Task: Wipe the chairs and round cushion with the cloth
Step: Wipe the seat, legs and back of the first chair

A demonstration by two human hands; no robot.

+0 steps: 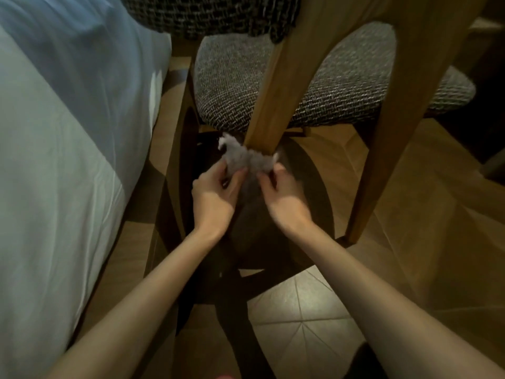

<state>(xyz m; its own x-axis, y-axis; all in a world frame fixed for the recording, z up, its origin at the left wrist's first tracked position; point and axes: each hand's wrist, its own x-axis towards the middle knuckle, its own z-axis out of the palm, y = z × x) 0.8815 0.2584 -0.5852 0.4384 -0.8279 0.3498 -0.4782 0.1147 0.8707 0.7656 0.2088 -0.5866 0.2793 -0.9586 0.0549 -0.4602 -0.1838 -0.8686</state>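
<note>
Down at floor level, the bed fills the whole left side, its pale sheet hanging close beside the wooden chair, so only a narrow strip of floor lies open between them. To the right the tiled floor is roomier. The chair's woven grey seat cushion shows between its curved wooden legs, with a dark checked fabric above it. At the bottom end of the nearer leg, the small fluffy grey cloth is wrapped against the wood. The left hand and right hand each pinch the cloth, fingers closed on its lower edge, thumbs nearly meeting.
</note>
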